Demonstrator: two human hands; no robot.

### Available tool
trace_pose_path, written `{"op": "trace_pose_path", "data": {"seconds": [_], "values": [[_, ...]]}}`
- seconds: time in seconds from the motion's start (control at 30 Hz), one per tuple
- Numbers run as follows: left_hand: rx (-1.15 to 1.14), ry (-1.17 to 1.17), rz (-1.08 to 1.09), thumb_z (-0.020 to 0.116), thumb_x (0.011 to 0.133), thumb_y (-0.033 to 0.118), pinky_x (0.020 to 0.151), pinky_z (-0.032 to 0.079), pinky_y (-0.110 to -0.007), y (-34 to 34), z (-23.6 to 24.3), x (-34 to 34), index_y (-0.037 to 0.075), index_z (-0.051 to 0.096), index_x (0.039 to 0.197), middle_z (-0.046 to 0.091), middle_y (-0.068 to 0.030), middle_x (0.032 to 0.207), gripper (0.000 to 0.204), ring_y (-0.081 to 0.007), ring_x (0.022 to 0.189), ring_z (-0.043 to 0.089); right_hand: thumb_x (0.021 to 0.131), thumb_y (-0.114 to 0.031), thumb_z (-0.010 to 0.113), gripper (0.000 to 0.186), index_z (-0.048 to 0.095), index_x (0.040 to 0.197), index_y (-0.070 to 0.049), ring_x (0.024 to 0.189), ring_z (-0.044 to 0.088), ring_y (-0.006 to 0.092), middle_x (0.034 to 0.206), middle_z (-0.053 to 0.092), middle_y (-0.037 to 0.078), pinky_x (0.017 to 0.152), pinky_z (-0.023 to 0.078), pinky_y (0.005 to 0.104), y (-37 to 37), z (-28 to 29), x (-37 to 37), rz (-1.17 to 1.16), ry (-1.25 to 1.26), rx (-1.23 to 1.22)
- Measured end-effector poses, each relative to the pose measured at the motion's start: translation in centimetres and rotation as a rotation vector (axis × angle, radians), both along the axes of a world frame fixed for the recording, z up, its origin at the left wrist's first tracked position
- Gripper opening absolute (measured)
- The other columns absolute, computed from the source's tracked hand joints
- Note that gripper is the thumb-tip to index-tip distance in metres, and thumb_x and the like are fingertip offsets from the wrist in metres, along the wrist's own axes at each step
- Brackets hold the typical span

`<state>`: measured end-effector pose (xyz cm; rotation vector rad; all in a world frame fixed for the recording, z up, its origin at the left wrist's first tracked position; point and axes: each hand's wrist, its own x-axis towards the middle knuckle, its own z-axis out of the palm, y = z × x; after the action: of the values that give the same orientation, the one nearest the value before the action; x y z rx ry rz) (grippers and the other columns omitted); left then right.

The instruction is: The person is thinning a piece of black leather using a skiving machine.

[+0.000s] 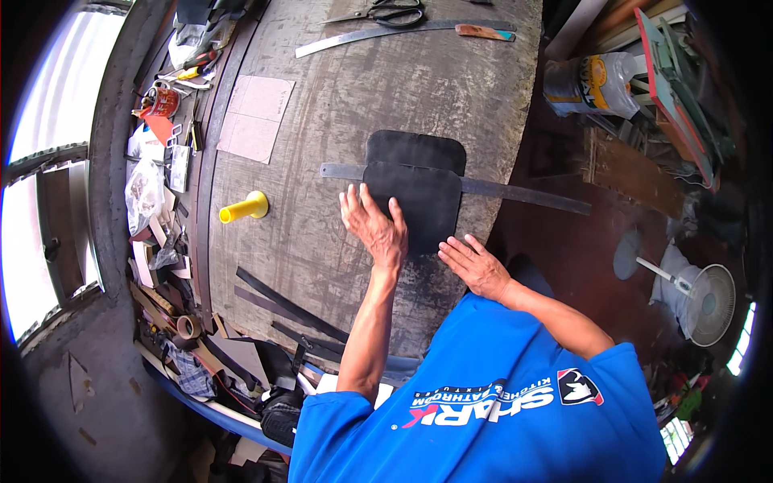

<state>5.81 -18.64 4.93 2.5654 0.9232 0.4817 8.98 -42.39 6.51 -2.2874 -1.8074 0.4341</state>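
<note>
A black sheet with rounded corners (pixel 419 201), perhaps leather, lies on the worn table. Another black rounded part (pixel 415 149) shows just beyond its far edge; whether it is one folded piece or two, I cannot tell. A long metal ruler (pixel 527 194) runs crosswise between these parts, its middle hidden, its right end past the table edge. My left hand (pixel 377 232) rests with spread fingers at the sheet's left edge. Near its lower right corner lies my right hand (pixel 481 271), fingers stretched out flat. Neither hand holds anything.
A yellow flared tube (pixel 244 208), a pinkish card (pixel 256 118) and black strips (pixel 290 302) lie to the left. Scissors (pixel 394 12), another metal ruler (pixel 378 35) and a wooden-handled blade (pixel 485 32) are at the far end. A fan (pixel 710 304) stands right.
</note>
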Motion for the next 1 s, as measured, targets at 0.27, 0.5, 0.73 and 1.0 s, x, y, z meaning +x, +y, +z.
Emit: {"op": "trace_pose_path", "data": {"seconds": [0.27,0.5,0.73,1.0], "values": [[0.061,0.021,0.072,0.059,0.090,0.019,0.112,0.024,-0.054,-0.2,-1.9,2.4,-0.002,0.043,0.136,0.040,-0.0220,0.140,0.053,-0.0407,0.137,0.031,0.090,-0.012,0.047,0.055,0.044,0.144,-0.007,0.145,0.030,0.0218,0.155,0.036,0.006,0.120,0.023,0.0438,0.1,0.2,0.3,-0.004,-0.010,-0.019],[0.113,0.067,0.086,0.060,0.090,0.022,0.112,0.023,-0.055,-0.1,-2.2,2.2,-0.002,0.043,0.137,0.040,-0.0219,0.141,0.055,-0.0414,0.139,0.029,0.087,-0.012,0.060,0.045,0.056,0.131,-0.008,0.132,0.046,0.0300,0.140,0.049,0.012,0.110,0.038,0.0437,0.0,0.9,3.7,-0.250,0.030,0.253],[0.133,0.117,0.060,0.058,0.092,0.025,0.114,0.021,-0.056,-0.1,-2.2,2.5,-0.002,0.038,0.140,0.036,-0.0226,0.145,0.059,-0.0425,0.141,0.026,0.084,-0.011,0.068,0.044,0.057,0.125,0.000,0.114,0.054,0.0341,0.122,0.054,0.016,0.101,0.043,0.0446,-3.2,0.6,10.7,-0.706,-0.047,0.180],[0.121,0.140,0.072,0.056,0.093,0.027,0.114,0.020,-0.055,0.0,-2.3,2.2,-0.002,0.038,0.141,0.035,-0.0227,0.147,0.059,-0.0415,0.141,0.026,0.081,-0.009,0.072,0.047,0.057,0.124,0.001,0.106,0.059,0.0314,0.112,0.061,0.014,0.098,0.044,0.0443,-3.3,0.7,11.4,-0.613,-0.071,0.205]]}}
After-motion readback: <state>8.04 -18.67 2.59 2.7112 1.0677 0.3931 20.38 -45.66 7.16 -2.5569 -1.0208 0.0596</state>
